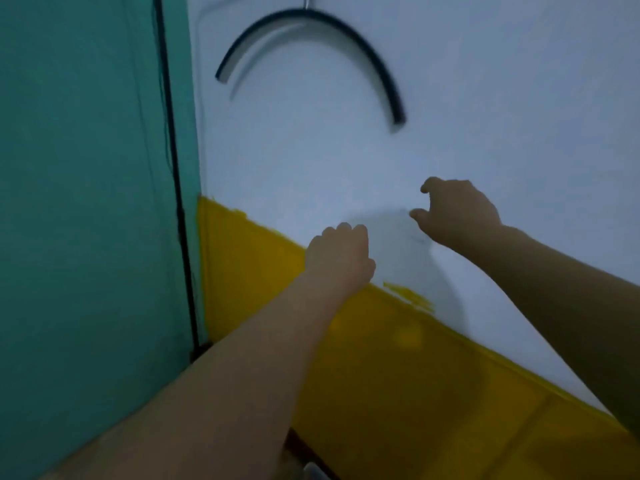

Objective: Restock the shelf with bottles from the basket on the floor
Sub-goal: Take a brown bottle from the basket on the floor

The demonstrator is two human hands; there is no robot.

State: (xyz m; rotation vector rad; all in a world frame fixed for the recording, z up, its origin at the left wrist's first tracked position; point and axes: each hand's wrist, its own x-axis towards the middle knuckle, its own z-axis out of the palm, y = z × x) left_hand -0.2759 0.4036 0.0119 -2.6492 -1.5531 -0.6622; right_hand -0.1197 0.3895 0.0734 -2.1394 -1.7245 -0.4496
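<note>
Teal panel (86, 202) at far left. A black curved hose (322, 32) hangs on the white wall (502, 98) above a yellow band (398, 375).
Left hand (341, 254): grip curled in, nothing held.
Right hand (457, 213): grip loosely spread, empty.
Bottles: location cannot be told in this view.

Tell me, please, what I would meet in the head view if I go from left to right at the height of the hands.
Teal surface → thin black cord → left hand → right hand. The curved black hose higher on the wall spans across the left hand's position, so I leave it out.
</note>
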